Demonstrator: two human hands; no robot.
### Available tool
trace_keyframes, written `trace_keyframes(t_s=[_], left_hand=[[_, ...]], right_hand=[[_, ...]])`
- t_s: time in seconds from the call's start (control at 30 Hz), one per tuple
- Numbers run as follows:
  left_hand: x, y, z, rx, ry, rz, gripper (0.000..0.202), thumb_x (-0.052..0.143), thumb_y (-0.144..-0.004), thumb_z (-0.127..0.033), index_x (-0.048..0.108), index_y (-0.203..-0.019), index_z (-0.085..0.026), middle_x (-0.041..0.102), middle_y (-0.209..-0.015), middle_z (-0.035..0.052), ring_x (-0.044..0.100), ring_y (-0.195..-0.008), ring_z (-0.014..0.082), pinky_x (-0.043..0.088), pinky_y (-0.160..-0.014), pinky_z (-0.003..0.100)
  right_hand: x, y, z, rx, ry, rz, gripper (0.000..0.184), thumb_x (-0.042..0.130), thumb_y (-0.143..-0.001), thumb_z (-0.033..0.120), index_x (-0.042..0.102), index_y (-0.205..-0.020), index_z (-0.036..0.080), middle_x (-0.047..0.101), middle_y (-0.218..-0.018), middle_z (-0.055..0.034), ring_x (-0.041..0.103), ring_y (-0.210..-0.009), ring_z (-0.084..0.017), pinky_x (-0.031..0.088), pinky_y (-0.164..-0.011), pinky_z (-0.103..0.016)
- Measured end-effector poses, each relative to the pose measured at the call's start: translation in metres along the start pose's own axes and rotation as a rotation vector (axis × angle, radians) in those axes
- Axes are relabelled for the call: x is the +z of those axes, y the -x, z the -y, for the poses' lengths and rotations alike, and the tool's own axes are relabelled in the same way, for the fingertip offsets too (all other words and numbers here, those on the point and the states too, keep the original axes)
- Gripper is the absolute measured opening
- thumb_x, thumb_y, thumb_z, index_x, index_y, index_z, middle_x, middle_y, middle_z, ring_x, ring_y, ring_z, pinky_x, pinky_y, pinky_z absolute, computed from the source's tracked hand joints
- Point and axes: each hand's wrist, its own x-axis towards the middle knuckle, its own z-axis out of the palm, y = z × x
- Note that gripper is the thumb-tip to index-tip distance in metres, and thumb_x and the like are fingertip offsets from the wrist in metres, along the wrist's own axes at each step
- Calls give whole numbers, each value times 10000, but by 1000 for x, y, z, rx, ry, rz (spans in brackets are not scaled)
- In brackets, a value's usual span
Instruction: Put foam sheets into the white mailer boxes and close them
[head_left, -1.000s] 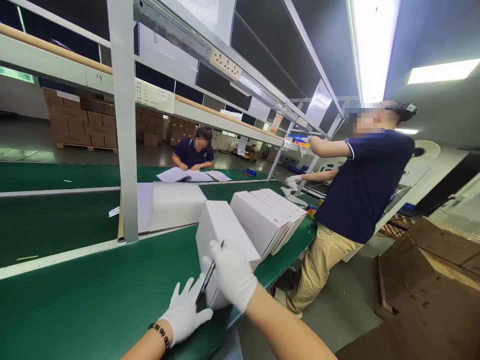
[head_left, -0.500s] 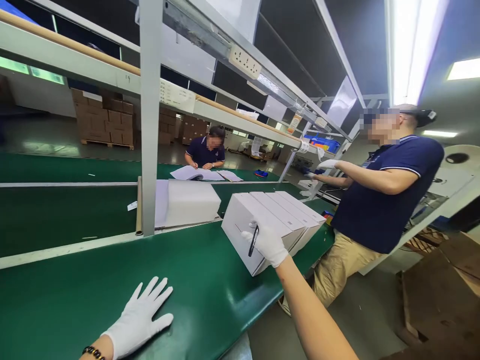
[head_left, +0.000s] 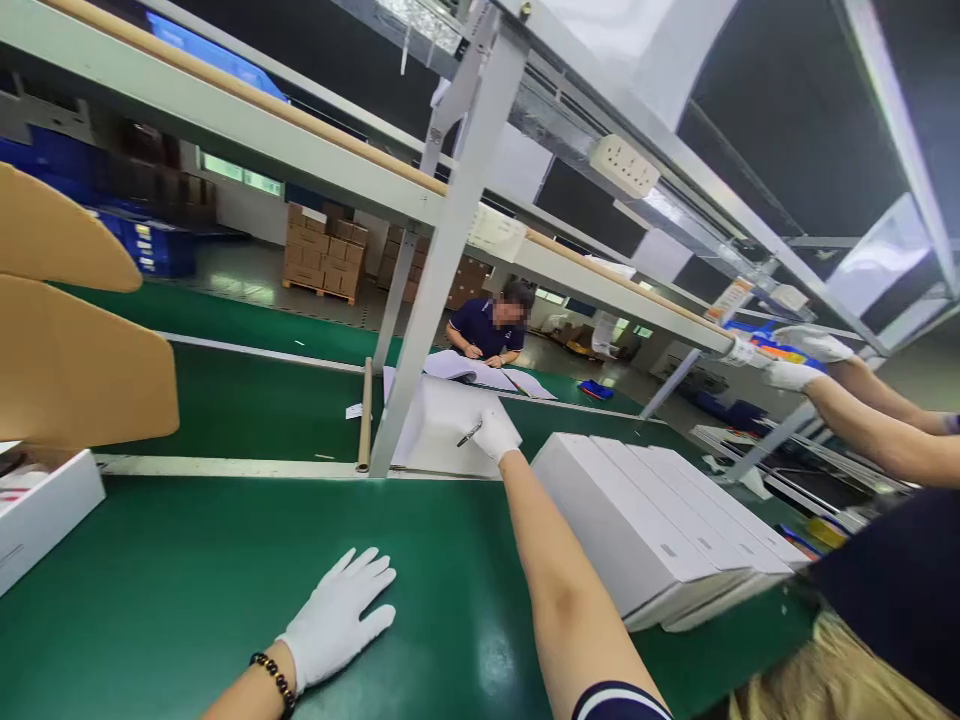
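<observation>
Since the white, soft-looking foam-sheet stack [head_left: 433, 412] just beyond the far edge of the green tabletop [head_left: 210, 560] is probably light and easily dented, take it flat-handed underneath. At its right end, your white-gloved right hand [head_left: 495, 436] grasps a slim black pen-like tool [head_left: 469, 434]. Your white-gloved left hand [head_left: 337, 615], released, spreads by the tabletop's near edge; white cardboard boxes [head_left: 600, 530] line its right side.

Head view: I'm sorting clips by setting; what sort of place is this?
Probably a packing workshop, judging by the green worktop, the row of white boxes and brown cartons on a pallet.
</observation>
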Motion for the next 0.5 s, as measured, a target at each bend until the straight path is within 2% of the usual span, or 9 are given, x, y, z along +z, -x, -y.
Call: trace_keyframes(t_s=[0.1, 0.27, 0.4, 0.43, 0.5], left_hand=[[1, -2, -1, 12, 10, -9, 530, 422, -918, -513, 527, -1372, -260, 410, -1483, 47, 285, -1422, 273, 168, -1190, 515], [10, -7, 5, 35, 25, -71, 518, 447, -911, -521, 560, -1342, -257, 435, -1467, 57, 305, -1413, 283, 186, -1186, 527], [9, -8, 6, 24, 48, -121, 505, 450, -921, -473, 567, -1336, -210, 457, -1453, 76, 328, -1405, 275, 200, -1188, 511], [8, -7, 5, 22, 45, -139, 488, 456, -924, -449, 572, -1330, -205, 473, -1443, 77, 343, -1399, 267, 208, -1188, 499], [5, -7, 2, 4, 38, -179, 448, 483, -921, -412, 590, -1308, -214, 514, -1417, 65, 374, -1385, 247, 223, -1188, 469]], right_hand=[[9, -13, -11, 27, 24, 69, 410, 668, -766, 550, 556, -932, 192, 653, -868, -72, 616, -820, -235, 439, -729, -312], [12, -20, -20, 13, 32, 64, 317, 547, -868, 524, 552, -890, 207, 637, -790, -16, 590, -743, -176, 431, -684, -263], [-2, -8, -8, -5, 38, -7, 160, 572, -848, 308, 604, -905, 162, 662, -817, -75, 601, -761, -201, 445, -700, -285], [-7, -2, -3, -17, 27, -38, 173, 563, -831, 244, 612, -964, 145, 673, -881, -102, 610, -805, -212, 451, -730, -294], [-16, 14, 6, -38, -12, -123, 348, 514, -820, 182, 570, -1156, 110, 661, -1058, -155, 612, -927, -233, 453, -813, -320]])
